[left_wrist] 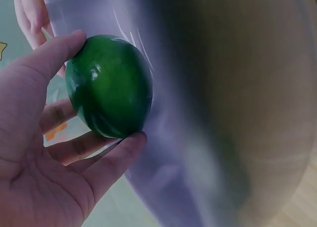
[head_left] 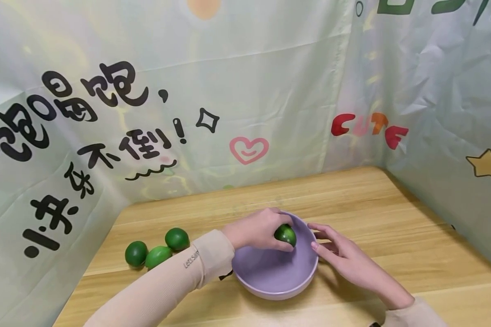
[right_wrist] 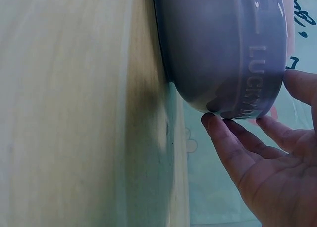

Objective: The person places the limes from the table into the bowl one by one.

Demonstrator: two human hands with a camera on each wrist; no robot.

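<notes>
My left hand (head_left: pixel 263 229) reaches over the far left rim of a lilac bowl (head_left: pixel 270 272) and grips a glossy dark green lime (head_left: pixel 285 235). In the left wrist view, thumb and fingertips pinch this lime (left_wrist: pixel 110 86) from opposite sides, inside the bowl's rim. My right hand (head_left: pixel 343 256) steadies the bowl from the right, its thumb at the rim. The right wrist view shows its fairly straight fingertips touching the outer wall of the bowl (right_wrist: pixel 218 44), which carries raised letters.
Left of the bowl, three more limes sit close together on the wooden table (head_left: pixel 352 200): a dark one (head_left: pixel 136 254), a lighter one (head_left: pixel 157 257) partly behind the left sleeve, and another dark one (head_left: pixel 177 239). Printed cloth (head_left: pixel 286 104) encloses the table's back and sides.
</notes>
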